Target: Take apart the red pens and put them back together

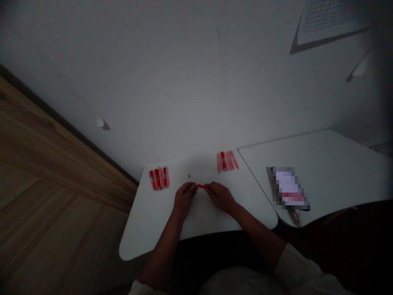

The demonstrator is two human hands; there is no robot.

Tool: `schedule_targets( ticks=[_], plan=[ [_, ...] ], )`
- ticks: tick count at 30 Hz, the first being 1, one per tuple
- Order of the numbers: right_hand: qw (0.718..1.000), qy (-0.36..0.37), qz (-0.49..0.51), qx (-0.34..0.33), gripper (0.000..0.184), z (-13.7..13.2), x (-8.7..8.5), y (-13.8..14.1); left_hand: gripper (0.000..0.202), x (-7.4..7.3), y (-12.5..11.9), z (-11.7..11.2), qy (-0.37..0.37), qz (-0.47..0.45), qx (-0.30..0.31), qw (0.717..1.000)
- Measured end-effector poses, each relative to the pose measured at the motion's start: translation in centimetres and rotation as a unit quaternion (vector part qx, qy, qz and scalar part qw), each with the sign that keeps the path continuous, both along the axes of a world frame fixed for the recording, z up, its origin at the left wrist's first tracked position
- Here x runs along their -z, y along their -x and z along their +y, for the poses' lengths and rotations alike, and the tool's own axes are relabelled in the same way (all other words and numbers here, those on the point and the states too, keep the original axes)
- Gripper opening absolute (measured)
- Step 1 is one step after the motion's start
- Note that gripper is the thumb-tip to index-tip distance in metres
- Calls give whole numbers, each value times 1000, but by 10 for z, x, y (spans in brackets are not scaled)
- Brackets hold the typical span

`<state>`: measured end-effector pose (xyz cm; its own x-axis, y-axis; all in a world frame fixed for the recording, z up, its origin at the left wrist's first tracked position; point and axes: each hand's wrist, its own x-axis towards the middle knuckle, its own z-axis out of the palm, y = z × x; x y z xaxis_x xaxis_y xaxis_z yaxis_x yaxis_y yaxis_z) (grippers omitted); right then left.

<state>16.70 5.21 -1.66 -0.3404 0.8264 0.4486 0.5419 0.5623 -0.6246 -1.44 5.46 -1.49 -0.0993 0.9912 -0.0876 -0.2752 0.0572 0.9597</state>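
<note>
A small red pen-like piece (pixel 202 186) is held between both hands above the white table (pixel 153 221). My left hand (pixel 184 196) pinches its left end with fingers curled. My right hand (pixel 220 196) grips its right end, fingers closed. A row of several red pens (pixel 159 178) lies on the table to the left of my hands. Another row of several red and pink pens (pixel 227 160) lies beyond my right hand near the table's far edge.
A second white table (pixel 322 164) adjoins on the right, with a blurred card-like item (pixel 289 189) lying on it. A white wall rises behind both tables. Wooden flooring (pixel 46 184) spreads to the left. The scene is dim.
</note>
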Motion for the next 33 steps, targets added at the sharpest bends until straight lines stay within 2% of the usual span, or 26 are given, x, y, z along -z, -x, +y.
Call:
schedule_targets(
  ticks=[13, 25, 33],
  plan=[
    [1000, -3, 1, -3, 28, 1, 1, 1, 32, 0, 3, 1, 1, -5, -27, 1000],
    [1000, -7, -8, -2, 28, 0, 1, 1, 25, 0, -1, -2, -21, 48, 1, 999],
    [1000, 0, -8, -2, 27, 1, 2, 1, 29, -3, -2, -6, -44, 84, 16, 995]
  ],
)
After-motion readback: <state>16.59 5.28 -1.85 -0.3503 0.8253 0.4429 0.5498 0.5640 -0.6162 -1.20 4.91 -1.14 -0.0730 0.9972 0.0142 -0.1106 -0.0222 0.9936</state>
